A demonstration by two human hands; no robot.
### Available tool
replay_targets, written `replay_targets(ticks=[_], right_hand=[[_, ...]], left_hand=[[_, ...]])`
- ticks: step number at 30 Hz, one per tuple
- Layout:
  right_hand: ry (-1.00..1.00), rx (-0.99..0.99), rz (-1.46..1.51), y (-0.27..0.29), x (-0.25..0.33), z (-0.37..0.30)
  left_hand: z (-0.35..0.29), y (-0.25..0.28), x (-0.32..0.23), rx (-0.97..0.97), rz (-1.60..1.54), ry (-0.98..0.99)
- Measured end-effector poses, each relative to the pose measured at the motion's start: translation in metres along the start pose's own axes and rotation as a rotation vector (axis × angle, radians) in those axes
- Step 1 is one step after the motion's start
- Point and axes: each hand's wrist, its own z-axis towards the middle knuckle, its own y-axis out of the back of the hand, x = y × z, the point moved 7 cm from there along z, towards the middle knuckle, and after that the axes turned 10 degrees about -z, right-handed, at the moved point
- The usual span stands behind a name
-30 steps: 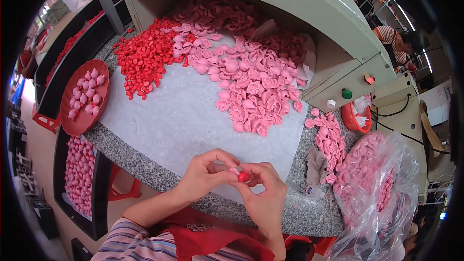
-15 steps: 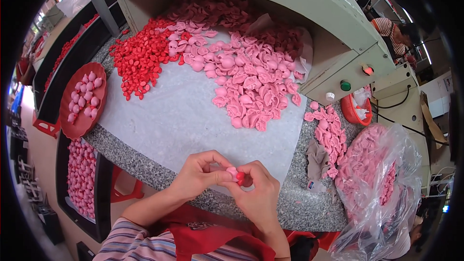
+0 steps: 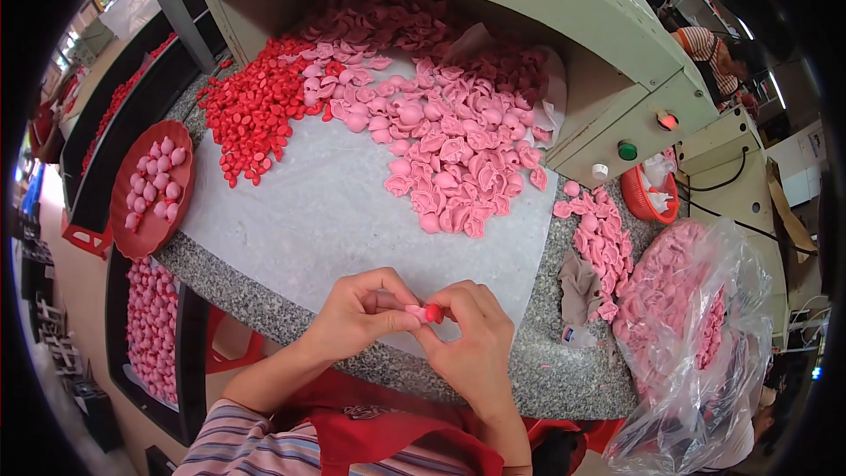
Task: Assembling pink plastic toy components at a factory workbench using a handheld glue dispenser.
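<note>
Near the front edge of the white sheet [image 3: 291,247], my two hands meet fingertip to fingertip. My left hand [image 3: 366,310] pinches a small soft pink piece [image 3: 412,309] between thumb and fingers. Against it, my right hand [image 3: 471,326] grips a small glossy red cap-like piece [image 3: 433,312]. The fingers partly cover both pieces, and how far they are joined cannot be made out. Beyond my hands lie a heap of pink cup-shaped pieces [image 3: 458,159] and, to its left, a heap of red pieces [image 3: 256,115].
A pale green cabinet [image 3: 582,26] arches over the heaps. At left stand a red-brown dish [image 3: 126,234] of joined pink-and-red pieces and a black crate [image 3: 188,344]. On the right are a grey cloth [image 3: 579,286], a red basket [image 3: 636,198] and a clear bag [image 3: 705,388] of pink pieces.
The red piece has turned between my fingers and shows more of its side. My right hand has shifted slightly, its fingers a little more raised. The heaps look unchanged.
</note>
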Motion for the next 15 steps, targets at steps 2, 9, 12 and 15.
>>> replay_targets(ticks=[2,9,12,15], right_hand=[[0.197,0.021,-0.045,0.001,0.011,0.003],[0.154,-0.037,0.078,-0.008,0.008,-0.001],[0.148,-0.066,0.050,-0.009,0.008,-0.001],[0.256,-0.099,-0.001,-0.007,0.015,0.000]], left_hand=[[-0.001,0.004,0.000,0.035,0.021,-0.006],[0.000,0.002,-0.011,0.091,0.102,-0.032],[-0.002,0.001,-0.014,0.084,0.107,-0.008],[-0.002,0.002,-0.015,0.060,0.169,-0.037]])
